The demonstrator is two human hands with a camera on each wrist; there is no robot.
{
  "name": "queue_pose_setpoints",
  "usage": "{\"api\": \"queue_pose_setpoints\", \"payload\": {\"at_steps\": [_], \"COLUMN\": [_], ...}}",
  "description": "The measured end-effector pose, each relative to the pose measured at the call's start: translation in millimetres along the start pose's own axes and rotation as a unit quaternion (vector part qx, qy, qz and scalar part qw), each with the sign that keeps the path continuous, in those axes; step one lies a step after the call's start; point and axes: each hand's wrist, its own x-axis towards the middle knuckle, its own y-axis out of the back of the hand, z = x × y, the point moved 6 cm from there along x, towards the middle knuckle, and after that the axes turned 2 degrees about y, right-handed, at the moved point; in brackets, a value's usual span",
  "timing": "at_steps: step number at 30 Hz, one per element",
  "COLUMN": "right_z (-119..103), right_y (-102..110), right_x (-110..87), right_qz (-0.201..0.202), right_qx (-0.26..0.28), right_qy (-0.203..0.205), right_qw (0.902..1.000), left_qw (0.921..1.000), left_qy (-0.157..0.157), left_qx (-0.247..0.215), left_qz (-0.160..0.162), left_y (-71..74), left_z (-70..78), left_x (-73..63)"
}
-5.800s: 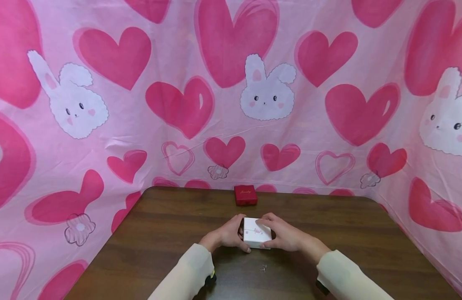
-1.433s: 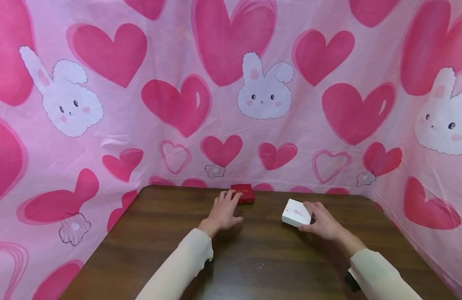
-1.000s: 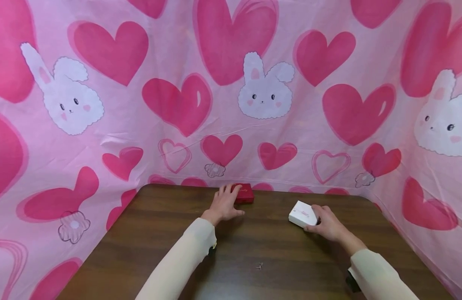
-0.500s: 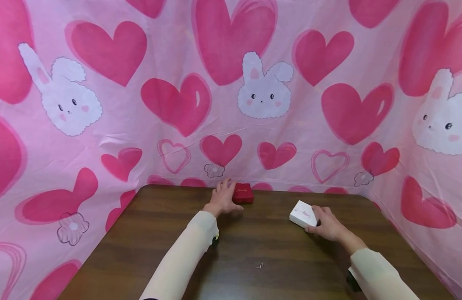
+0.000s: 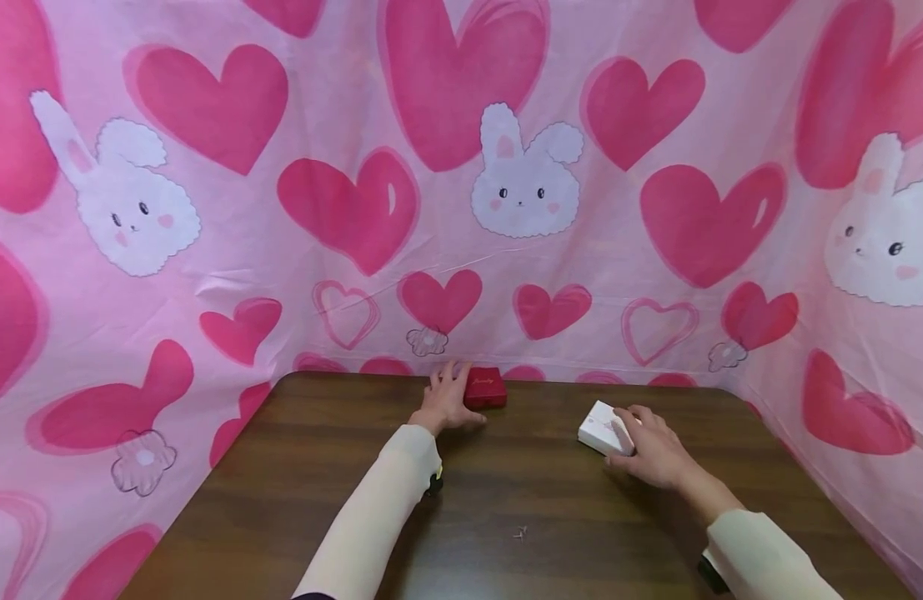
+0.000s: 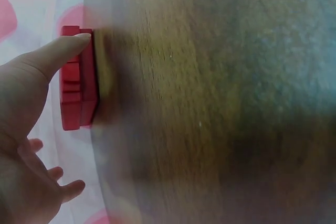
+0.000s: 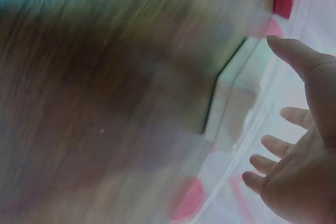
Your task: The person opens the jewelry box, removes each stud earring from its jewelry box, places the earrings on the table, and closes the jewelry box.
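Note:
A white box (image 5: 600, 430) with pink print rests on the right half of the table, turned at an angle. My right hand (image 5: 651, 447) is beside it with fingers relaxed; the right wrist view shows a gap between the fingers and the white box (image 7: 236, 95). Towards the back edge lies a small red jewelry box (image 5: 487, 388) with gold lettering. My left hand (image 5: 447, 400) is spread at its left side. In the left wrist view, the thumb overlaps the front of the red box (image 6: 79, 85), and I cannot tell whether it touches.
Several tiny thin pieces (image 5: 520, 532), too small to identify, lie on the brown wooden table (image 5: 296, 500) near its front middle. A pink curtain (image 5: 446, 225) with hearts and rabbits stands behind the table and along its sides.
The white box, earlier between both hands in the middle, has moved right. My right hand has just let go of it. My left hand has moved forward to the red box's left side.

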Motion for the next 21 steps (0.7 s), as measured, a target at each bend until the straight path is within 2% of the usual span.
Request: {"api": "queue_pose_setpoints", "payload": {"at_steps": [5,10,21], "right_z": [-19,-34,-60], "right_y": [2,-1,-16], "right_x": [-0.2,0.6,0.9], "right_qz": [0.018,0.022,-0.009], "right_qx": [0.015,0.018,0.038], "right_qy": [0.031,0.051,0.072], "right_qw": [0.9993,0.9983,0.9967], "left_qw": [0.9999,0.9995,0.9987], "left_qy": [0.007,0.011,0.037], "left_qx": [-0.008,-0.022,-0.014], "left_qz": [-0.002,-0.021,-0.033], "left_y": [-4.1,-11.3,-15.8], "left_z": [-0.3,-0.1,-1.1], "left_x": [3.3,7.6,7.5]}}
